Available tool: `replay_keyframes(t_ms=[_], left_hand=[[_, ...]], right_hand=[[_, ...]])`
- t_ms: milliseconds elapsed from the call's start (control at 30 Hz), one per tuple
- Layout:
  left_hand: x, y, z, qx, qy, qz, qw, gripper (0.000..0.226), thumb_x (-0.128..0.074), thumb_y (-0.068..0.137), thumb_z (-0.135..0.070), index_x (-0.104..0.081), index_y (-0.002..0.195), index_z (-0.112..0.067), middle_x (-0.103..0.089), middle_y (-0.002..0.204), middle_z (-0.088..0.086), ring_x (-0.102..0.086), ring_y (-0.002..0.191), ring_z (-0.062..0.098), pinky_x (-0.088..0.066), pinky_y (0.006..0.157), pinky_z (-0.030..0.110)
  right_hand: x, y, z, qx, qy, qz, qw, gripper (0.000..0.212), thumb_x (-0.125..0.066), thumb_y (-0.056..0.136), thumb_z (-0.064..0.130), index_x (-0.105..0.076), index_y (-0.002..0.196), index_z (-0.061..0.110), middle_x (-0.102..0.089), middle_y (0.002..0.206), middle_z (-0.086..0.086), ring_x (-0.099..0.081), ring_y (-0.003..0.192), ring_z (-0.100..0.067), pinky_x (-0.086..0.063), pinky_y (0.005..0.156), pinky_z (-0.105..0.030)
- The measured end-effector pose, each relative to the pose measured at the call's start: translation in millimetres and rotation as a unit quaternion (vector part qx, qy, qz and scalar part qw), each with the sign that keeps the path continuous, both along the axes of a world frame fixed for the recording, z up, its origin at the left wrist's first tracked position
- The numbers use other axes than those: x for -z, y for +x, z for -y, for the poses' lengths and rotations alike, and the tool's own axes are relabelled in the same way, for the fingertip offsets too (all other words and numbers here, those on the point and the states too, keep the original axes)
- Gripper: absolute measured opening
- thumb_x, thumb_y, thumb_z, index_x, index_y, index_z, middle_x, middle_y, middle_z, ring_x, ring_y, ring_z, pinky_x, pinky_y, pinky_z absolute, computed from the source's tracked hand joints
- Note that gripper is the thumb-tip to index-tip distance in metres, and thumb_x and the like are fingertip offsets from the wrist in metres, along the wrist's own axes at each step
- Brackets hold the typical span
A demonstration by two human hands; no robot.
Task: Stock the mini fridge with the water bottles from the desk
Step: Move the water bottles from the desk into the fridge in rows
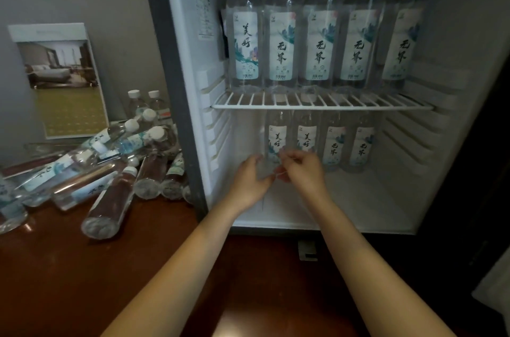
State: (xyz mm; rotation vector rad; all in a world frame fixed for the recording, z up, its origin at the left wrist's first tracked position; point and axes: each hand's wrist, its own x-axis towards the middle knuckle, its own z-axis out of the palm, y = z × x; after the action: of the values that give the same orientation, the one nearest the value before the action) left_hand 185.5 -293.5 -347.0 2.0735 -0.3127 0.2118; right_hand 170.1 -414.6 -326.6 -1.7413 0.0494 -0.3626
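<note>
The mini fridge point(190, 33) stands open on the brown desk point(165, 267). Several clear water bottles with white labels fill its wire shelf point(320, 106). On the fridge floor stand several more; the leftmost bottle point(277, 138) is upright and both my hands grip its lower part. My left hand point(249, 179) holds it from the left and my right hand point(302, 168) from the right, fingers curled round it. A pile of water bottles point(110, 171) lies on the desk left of the fridge, most on their sides.
A standing brochure card point(60, 80) leans against the grey wall behind the pile. A small grey bracket point(306, 249) lies on the desk below the fridge's front edge. Dark space lies to the right of the fridge.
</note>
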Motion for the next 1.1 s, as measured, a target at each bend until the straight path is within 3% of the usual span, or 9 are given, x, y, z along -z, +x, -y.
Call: replay_keyframes(t_ms=[67,133,267,433,533,633,733,800,1100], left_hand=[[1.7,-31.1,-20.8,0.032,-0.002,-0.024,0.999,0.044,-0.061,0.088,-0.017,-0.049,0.129,-0.01,-0.052,0.132,0.005,-0.048,0.123,0.017,-0.037,0.099,0.024],[3.3,-63.9,-46.5,0.072,-0.043,-0.047,0.995,0.026,-0.06,0.089,-0.014,-0.058,0.116,-0.012,-0.062,0.117,0.002,-0.058,0.108,0.003,-0.043,0.093,0.019],[4.3,-106.8,-107.4,0.07,-0.048,-0.075,0.994,0.015,-0.059,0.089,-0.01,-0.061,0.101,-0.019,-0.064,0.098,-0.004,-0.061,0.082,-0.008,-0.047,0.077,0.01],[8.2,-111.6,-198.1,-0.11,-0.015,-0.023,0.994,0.016,-0.062,0.087,-0.007,-0.063,0.099,-0.017,-0.065,0.099,0.002,-0.06,0.091,0.011,-0.044,0.076,0.007],[16.4,-92.5,-240.7,-0.274,0.049,-0.009,0.961,0.023,-0.062,0.087,-0.014,-0.063,0.11,-0.01,-0.064,0.111,0.009,-0.059,0.102,0.022,-0.044,0.088,0.028],[26.4,-73.1,-257.1,-0.343,0.053,-0.053,0.936,0.04,-0.056,0.091,-0.023,-0.052,0.125,-0.003,-0.052,0.127,0.019,-0.051,0.116,0.032,-0.038,0.096,0.034],[41.6,-66.2,-253.0,-0.337,-0.021,-0.085,0.937,0.043,-0.048,0.094,-0.032,-0.046,0.131,-0.01,-0.052,0.129,0.016,-0.051,0.117,0.031,-0.041,0.091,0.033],[52.5,-66.5,-250.9,-0.335,-0.051,-0.056,0.939,0.036,-0.046,0.094,-0.037,-0.046,0.125,-0.018,-0.059,0.12,0.007,-0.056,0.108,0.026,-0.043,0.083,0.032],[69.6,-58.3,-256.1,-0.405,-0.146,0.006,0.903,0.025,-0.068,0.078,-0.033,-0.047,0.09,-0.032,-0.057,0.089,-0.015,-0.055,0.079,0.001,-0.038,0.058,0.021]], right_hand=[[-3.2,-17.2,-12.0,-0.085,0.043,-0.011,0.995,0.016,-0.052,0.093,0.011,-0.065,0.096,0.003,-0.065,0.061,-0.007,-0.061,0.05,-0.012,-0.053,0.053,-0.022],[-6.2,-33.3,-26.7,-0.168,0.058,-0.023,0.984,0.017,-0.05,0.094,0.01,-0.064,0.086,0.004,-0.063,0.052,-0.005,-0.056,0.041,-0.01,-0.049,0.047,-0.019],[-6.5,-52.2,-67.7,-0.273,0.041,-0.046,0.96,0.022,-0.05,0.094,0.014,-0.062,0.076,0.009,-0.064,0.051,0.0,-0.056,0.04,-0.008,-0.048,0.051,-0.02],[1.4,-59.0,-136.3,-0.378,-0.021,-0.067,0.923,0.018,-0.051,0.095,0.018,-0.065,0.084,0.017,-0.068,0.067,0.002,-0.06,0.052,-0.006,-0.049,0.057,-0.018],[14.6,-57.6,-179.4,-0.435,-0.099,-0.09,0.891,0.012,-0.054,0.093,0.023,-0.065,0.096,0.021,-0.068,0.081,0.003,-0.061,0.067,-0.006,-0.048,0.065,-0.019],[33.0,-50.7,-223.4,-0.384,-0.096,-0.091,0.914,0.016,-0.053,0.093,0.023,-0.061,0.107,0.019,-0.064,0.092,0.001,-0.057,0.071,-0.005,-0.046,0.06,-0.011],[48.5,-36.8,-254.7,-0.295,-0.059,-0.113,0.947,0.029,-0.05,0.094,0.026,-0.055,0.121,0.015,-0.06,0.114,-0.005,-0.058,0.093,-0.015,-0.049,0.085,-0.026],[54.1,-28.7,-267.9,-0.265,-0.051,-0.127,0.954,0.033,-0.047,0.095,0.031,-0.052,0.124,0.016,-0.059,0.121,-0.005,-0.057,0.107,-0.022,-0.045,0.098,-0.038],[58.2,-6.5,-301.4,-0.255,-0.002,-0.133,0.958,0.06,-0.046,0.091,0.049,-0.031,0.14,0.019,-0.045,0.141,-0.008,-0.042,0.13,-0.026,-0.035,0.108,-0.041]])
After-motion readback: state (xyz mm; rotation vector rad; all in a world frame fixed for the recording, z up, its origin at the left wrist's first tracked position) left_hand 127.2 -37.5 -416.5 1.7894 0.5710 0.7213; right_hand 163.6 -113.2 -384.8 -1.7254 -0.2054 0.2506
